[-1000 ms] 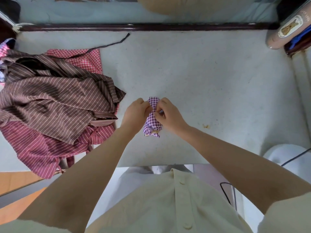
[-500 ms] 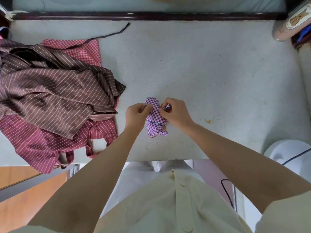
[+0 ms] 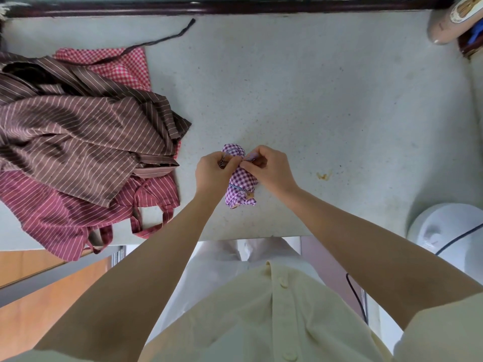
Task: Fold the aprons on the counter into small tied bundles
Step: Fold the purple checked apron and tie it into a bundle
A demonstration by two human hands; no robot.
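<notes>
Though a small tan tag (image 3: 250,195) shows near the bundle's (image 3: 240,178) lower end, no writing on it can be read. The same goes for the oval label on the pink container (image 3: 449,22) at the far right corner: it carries a picture, but the words are too small to make out.

The counter (image 3: 326,100) is pale grey and speckled, with a small yellowish stain (image 3: 323,175) to the right of the hands. A dark wooden rail (image 3: 235,7) runs along its back edge. Below its near edge, orange-brown wood shows at lower left, and a white round appliance (image 3: 444,236) with a black cord stands at lower right.

There are four aprons. One is the purple check bundle, rolled tight and lying on the counter near its front edge, in the middle. The left hand (image 3: 213,171) and right hand (image 3: 269,168) meet over its far end, fingers curled, each pinching an end of the thin tie (image 3: 250,159). The other three lie loose in one heap at the left. A brown striped apron (image 3: 78,137) is on top, a red striped apron (image 3: 65,220) hangs partly over the front edge, and a red check apron (image 3: 125,66) lies at the back. One dark strap (image 3: 167,39) trails from the heap toward the rail. The person wears a cream buttoned shirt (image 3: 274,322).
</notes>
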